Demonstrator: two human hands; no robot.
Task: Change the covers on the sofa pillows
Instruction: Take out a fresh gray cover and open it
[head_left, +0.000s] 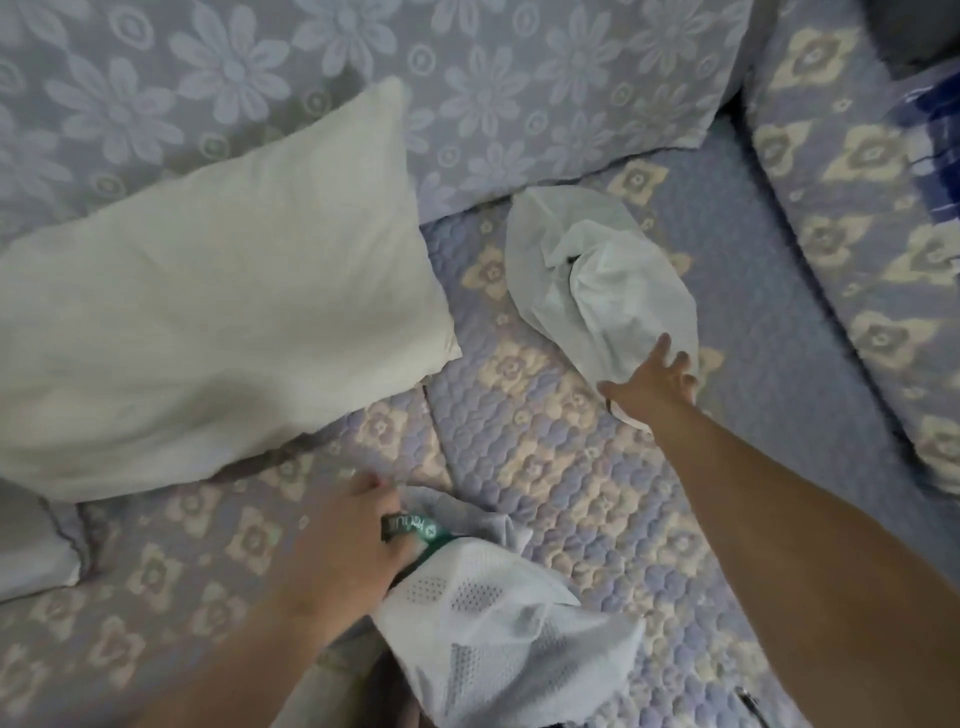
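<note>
A bare white pillow (208, 322) leans against the sofa's backrest at the left. A crumpled white pillow cover (597, 280) lies on the seat right of centre. My right hand (654, 379) reaches out and rests on the cover's near edge with its fingers spread. My left hand (343, 551) is low at the centre. Its fingers curl into a white mesh cloth (498, 623) that has a green and black band (415, 530). The fingertips are hidden by that cloth.
The sofa seat (545, 467) has a quilted lilac cover with cream flowers. The back cushion (467, 93) has a pale flower print. Another seat cushion (857, 249) runs along the right. A grey-white cushion corner (31, 545) shows at the left edge.
</note>
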